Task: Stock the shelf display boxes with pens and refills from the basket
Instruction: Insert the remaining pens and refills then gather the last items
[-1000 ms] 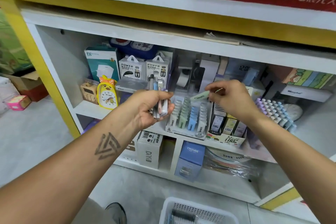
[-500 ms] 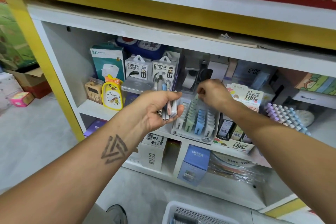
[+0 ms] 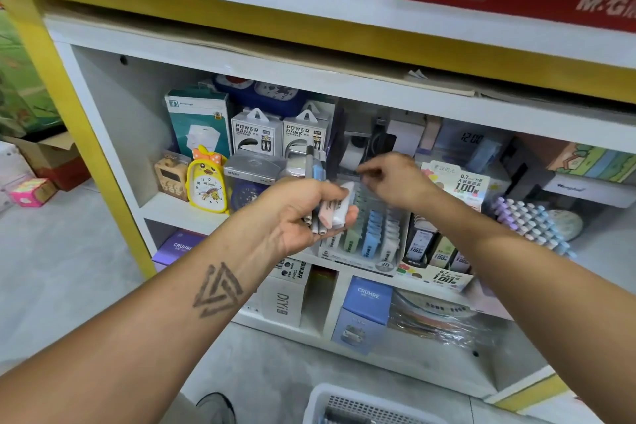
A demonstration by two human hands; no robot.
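My left hand (image 3: pixel 296 217) grips a bundle of pens and refill packs (image 3: pixel 328 210) in front of the middle shelf, their tips standing up past my fingers. Just right of it, my right hand (image 3: pixel 395 179) hovers over the back of a display box (image 3: pixel 371 241) filled with rows of pastel refill packs. Its fingertips are pinched together and point left; I cannot make out whether anything is between them. A second display box (image 3: pixel 433 277) marked 0.7 and 100 stands to the right. The white basket (image 3: pixel 330 399) sits on the floor at the bottom edge.
A yellow duck clock (image 3: pixel 206 182) and power bank boxes (image 3: pixel 256 134) fill the shelf's left side. A rack of pastel pens (image 3: pixel 530 227) stands at the right. Below are a blue box (image 3: pixel 364 310) and a white DIY box (image 3: pixel 285 299). Grey floor lies to the left.
My right hand carried a green refill pack left to the display box; the pack is no longer visible in it. My left hand has stayed put with its bundle.
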